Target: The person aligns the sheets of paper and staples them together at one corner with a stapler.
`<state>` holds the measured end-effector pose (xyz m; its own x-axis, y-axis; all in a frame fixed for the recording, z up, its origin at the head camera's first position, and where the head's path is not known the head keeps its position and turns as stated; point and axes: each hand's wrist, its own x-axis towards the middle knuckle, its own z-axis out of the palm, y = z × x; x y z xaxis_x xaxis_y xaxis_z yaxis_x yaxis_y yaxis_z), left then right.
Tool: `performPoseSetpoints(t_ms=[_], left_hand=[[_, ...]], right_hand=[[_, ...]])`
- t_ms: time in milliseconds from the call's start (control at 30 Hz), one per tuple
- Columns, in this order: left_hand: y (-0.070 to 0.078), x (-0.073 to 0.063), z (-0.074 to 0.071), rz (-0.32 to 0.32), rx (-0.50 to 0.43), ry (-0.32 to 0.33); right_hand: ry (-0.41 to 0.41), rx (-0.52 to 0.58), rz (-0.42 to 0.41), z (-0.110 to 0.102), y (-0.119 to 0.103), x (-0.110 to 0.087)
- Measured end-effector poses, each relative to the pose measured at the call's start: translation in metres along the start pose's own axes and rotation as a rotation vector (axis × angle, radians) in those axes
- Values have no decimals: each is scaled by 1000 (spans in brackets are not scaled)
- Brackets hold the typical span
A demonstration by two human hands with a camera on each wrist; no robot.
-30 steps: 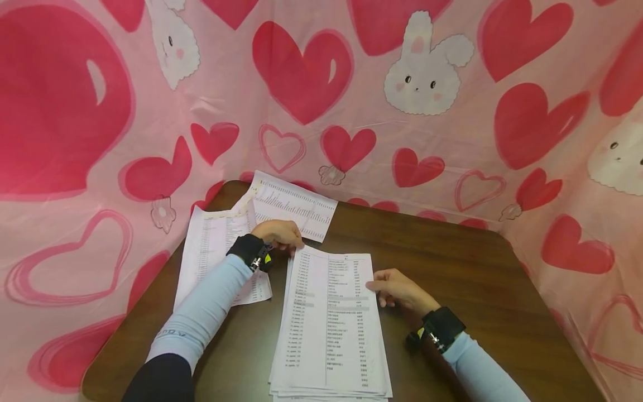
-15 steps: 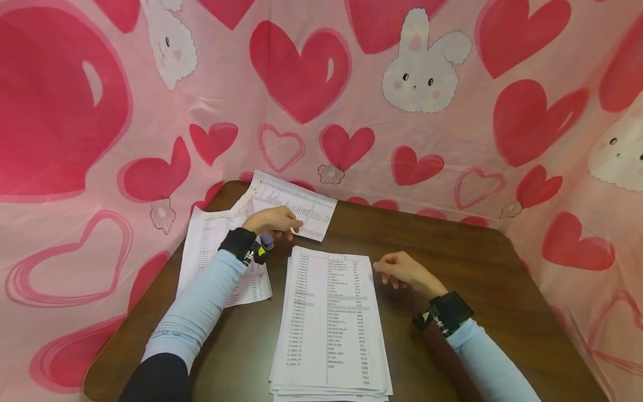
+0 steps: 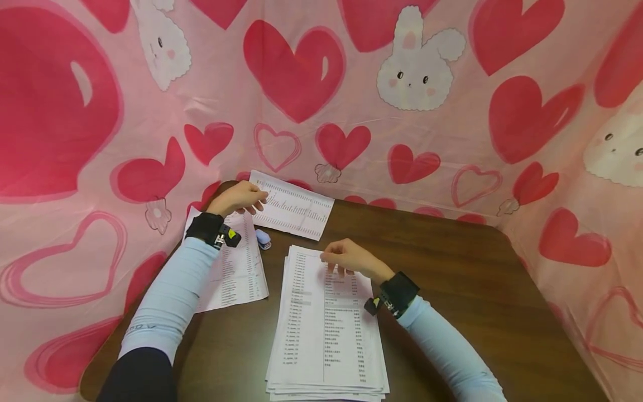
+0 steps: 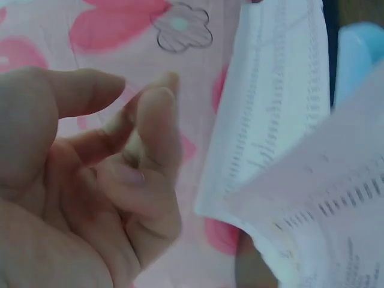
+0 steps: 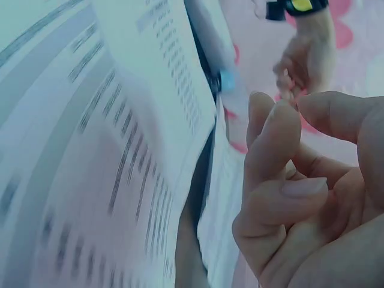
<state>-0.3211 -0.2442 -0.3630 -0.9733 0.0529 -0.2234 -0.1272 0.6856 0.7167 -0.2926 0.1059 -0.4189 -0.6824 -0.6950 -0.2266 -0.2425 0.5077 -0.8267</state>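
My left hand [image 3: 240,198] hovers over the far left of the table, above the printed sheets [image 3: 231,273] there. Its fingers are loosely bent with nothing between them, and the left wrist view shows a gap between thumb and fingertips. My right hand [image 3: 356,259] is over the top part of a stack of printed paper [image 3: 326,335] in the middle. Its fingers are bent too and hold nothing in the right wrist view. Whether it touches the top sheet I cannot tell. Between the paper groups lies a small lavender object [image 3: 263,239] like a mini stapler.
Another printed sheet [image 3: 296,206] lies at the back edge of the brown wooden table [image 3: 442,268]. A pink cloth [image 3: 351,72] with hearts and rabbits hangs behind and at the sides. The stack's lower edges are slightly uneven.
My left hand has left the stack's top corner and moved left and away, uncovering the lavender object. My right hand has moved from the stack's right edge to over its top part.
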Motion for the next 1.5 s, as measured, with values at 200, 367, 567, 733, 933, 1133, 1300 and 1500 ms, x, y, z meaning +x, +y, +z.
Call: performPoseSetpoints(t_ms=[200, 367, 567, 733, 933, 1133, 1300, 1500], left_hand=[[-27, 0, -7, -2, -140, 103], [-48, -2, -10, -9, -150, 162], [-59, -3, -12, -47, -98, 187], [-58, 1, -15, -23, 64, 243], [-66, 1, -20, -40, 274, 247], [-74, 1, -18, -140, 304, 157], [-78, 3, -19, -170, 324, 133], [-84, -1, -16, -163, 261, 67]], right_hand=[[-27, 4, 4, 18, -19, 30], [-44, -14, -20, 35, -30, 51], [-32, 32, -17, 56, -36, 71], [6, 95, -3, 71, -34, 83], [-5, 120, -9, 89, -37, 89], [18, 82, -6, 98, -41, 93], [60, 74, 17, 99, -44, 100], [67, 108, 27, 105, -45, 108]])
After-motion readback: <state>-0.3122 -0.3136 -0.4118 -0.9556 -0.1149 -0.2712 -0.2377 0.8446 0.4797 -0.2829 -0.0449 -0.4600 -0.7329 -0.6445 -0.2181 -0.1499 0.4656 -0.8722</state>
